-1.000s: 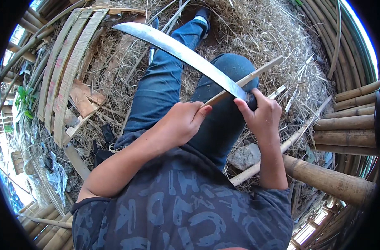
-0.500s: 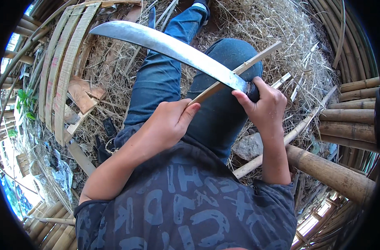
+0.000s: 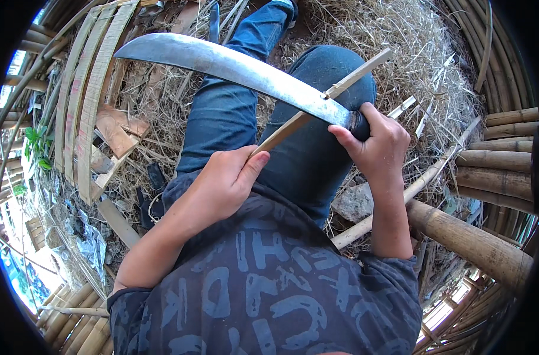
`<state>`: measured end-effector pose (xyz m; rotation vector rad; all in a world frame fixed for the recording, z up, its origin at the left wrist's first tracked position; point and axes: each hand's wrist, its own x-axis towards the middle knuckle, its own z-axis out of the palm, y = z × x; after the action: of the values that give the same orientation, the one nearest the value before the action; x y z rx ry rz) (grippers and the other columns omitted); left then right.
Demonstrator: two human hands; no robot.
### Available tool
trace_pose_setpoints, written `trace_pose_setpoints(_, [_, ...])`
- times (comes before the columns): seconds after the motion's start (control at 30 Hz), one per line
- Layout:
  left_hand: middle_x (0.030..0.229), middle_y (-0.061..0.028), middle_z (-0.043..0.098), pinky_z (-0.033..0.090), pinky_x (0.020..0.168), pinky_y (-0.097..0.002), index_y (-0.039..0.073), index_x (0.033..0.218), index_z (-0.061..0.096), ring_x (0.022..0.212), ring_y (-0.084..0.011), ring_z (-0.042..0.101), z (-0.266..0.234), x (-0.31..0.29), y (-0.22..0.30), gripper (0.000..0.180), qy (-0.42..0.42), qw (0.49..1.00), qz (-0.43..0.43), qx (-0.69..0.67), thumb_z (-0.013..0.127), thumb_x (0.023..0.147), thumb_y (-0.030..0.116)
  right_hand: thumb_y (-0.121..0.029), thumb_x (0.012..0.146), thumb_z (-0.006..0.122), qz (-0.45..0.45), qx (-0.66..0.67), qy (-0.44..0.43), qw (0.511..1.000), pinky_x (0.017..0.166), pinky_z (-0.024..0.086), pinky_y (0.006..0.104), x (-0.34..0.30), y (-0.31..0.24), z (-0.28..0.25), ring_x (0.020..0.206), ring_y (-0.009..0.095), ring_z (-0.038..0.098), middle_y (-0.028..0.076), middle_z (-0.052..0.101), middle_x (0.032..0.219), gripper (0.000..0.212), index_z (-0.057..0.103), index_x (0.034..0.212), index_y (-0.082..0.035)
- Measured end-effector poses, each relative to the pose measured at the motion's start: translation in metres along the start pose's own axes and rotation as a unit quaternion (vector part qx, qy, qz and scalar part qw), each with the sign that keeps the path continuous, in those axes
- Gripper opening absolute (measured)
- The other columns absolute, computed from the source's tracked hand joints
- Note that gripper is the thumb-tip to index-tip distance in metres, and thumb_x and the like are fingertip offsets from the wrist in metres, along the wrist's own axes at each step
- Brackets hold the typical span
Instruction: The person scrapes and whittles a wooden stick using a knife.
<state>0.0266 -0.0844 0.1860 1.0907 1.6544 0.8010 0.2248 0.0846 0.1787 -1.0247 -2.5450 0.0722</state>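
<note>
Seen from above, looking down over a dark patterned shirt (image 3: 263, 290) and blue jeans (image 3: 234, 112): right hand (image 3: 376, 145) closed tight around the dark handle of a long curved blade (image 3: 234, 66), metal sweeping up and to the left with its tip near the upper left; left hand (image 3: 222, 183) closed around the lower end of a thin pale bamboo stick (image 3: 317, 106), thumb pressed along it, stick slanting up to the right across the raised knee; blade edge touching the stick just beside the handle, the two crossed there over the thigh; under and around the legs, a thick litter of dry straw and shavings (image 3: 399, 53); on the left, flat curved bamboo slats (image 3: 83, 100) lying side by side, with small offcuts of wood (image 3: 115, 133) just beside them; on the right, thick round bamboo poles (image 3: 494, 171) stacked near the elbow, one larger pole (image 3: 470, 242) running toward the lower right; a slim split strip (image 3: 411, 189) lying on the ground between the right forearm and the poles; green leaves (image 3: 36, 145) at the far left edge
</note>
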Motion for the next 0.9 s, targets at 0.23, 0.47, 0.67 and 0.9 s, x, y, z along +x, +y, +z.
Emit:
trace_pose_setpoints(0.23, [0.060, -0.0015, 0.039, 0.035, 0.053, -0.0307, -0.002, 0.078, 0.049, 0.060, -0.0101, 0.035, -0.023, -0.052, -0.061, 0.038, 0.032, 0.995, -0.094, -0.025, 0.045, 0.102, 0.026, -0.059, 0.076, 0.070, 0.102, 0.044, 0.058, 0.992, 0.057, 0.049, 0.0415, -0.005, 0.019, 0.008, 0.063, 0.037, 0.065, 0.019, 0.063, 0.065, 0.060, 0.068, 0.092, -0.002])
trace_pose_setpoints(0.47, [0.064, 0.0070, 0.039, 0.030, 0.050, -0.0221, 0.007, 0.078, 0.048, 0.057, -0.0036, 0.034, -0.014, -0.012, -0.038, 0.036, -0.075, 0.979, -0.035, -0.188, 0.040, 0.105, 0.029, -0.069, 0.076, 0.064, 0.029, 0.052, 0.082, 0.995, 0.053, 0.046, 0.0415, -0.014, 0.016, 0.014, 0.057, 0.033, 0.062, 0.015, 0.058, 0.059, 0.066, 0.064, 0.081, -0.003])
trace_pose_setpoints(0.67, [0.063, 0.0042, 0.040, 0.033, 0.052, -0.0276, 0.003, 0.076, 0.048, 0.059, -0.0062, 0.036, 0.009, 0.041, -0.007, 0.044, -0.102, 0.991, 0.031, -0.084, 0.039, 0.105, 0.034, -0.064, 0.079, 0.064, 0.047, 0.064, -0.047, 0.996, 0.058, 0.046, 0.0427, 0.001, 0.001, -0.015, 0.061, 0.039, 0.061, 0.018, 0.057, 0.062, 0.063, 0.064, 0.089, -0.001])
trace_pose_setpoints(0.9, [0.061, -0.0036, 0.040, 0.035, 0.055, -0.0326, -0.002, 0.080, 0.048, 0.061, -0.0115, 0.036, 0.018, 0.034, -0.008, 0.045, -0.042, 0.997, 0.059, -0.039, 0.040, 0.104, 0.035, -0.069, 0.079, 0.059, 0.062, 0.023, -0.096, 0.993, 0.057, 0.050, 0.0444, 0.006, 0.003, -0.011, 0.063, 0.037, 0.065, 0.018, 0.061, 0.061, 0.065, 0.061, 0.083, -0.004])
